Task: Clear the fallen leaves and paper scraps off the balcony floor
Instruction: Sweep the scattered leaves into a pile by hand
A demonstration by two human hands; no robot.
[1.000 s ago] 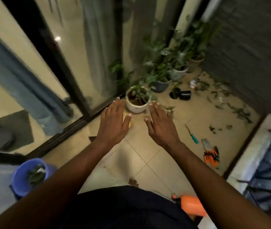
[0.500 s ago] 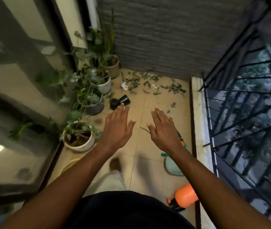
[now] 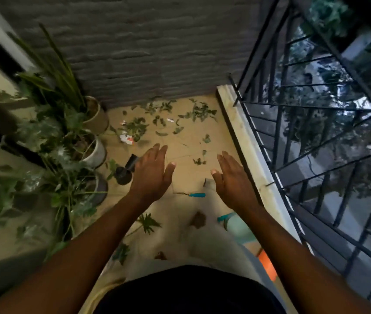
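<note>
Green fallen leaves [image 3: 168,118] lie scattered over the beige tiled balcony floor [image 3: 186,177] at the far end, below the grey brick wall. White and red paper scraps [image 3: 126,138] sit among them on the left. My left hand [image 3: 151,175] and my right hand [image 3: 232,177] are held out in front of me, palms down, fingers spread, holding nothing, well short of the leaves.
Potted plants [image 3: 89,146] line the left side by the glass door. Two tipped black pots [image 3: 126,169] lie near my left hand. A teal-handled tool [image 3: 193,195] lies between my hands. A black metal railing [image 3: 304,155] on a white curb closes the right side. An orange sprayer [image 3: 267,267] is near my feet.
The view has swung from the glass door and white pot to the far end of the balcony, closer to the leaves. My hands have spread a little further apart, both still empty.
</note>
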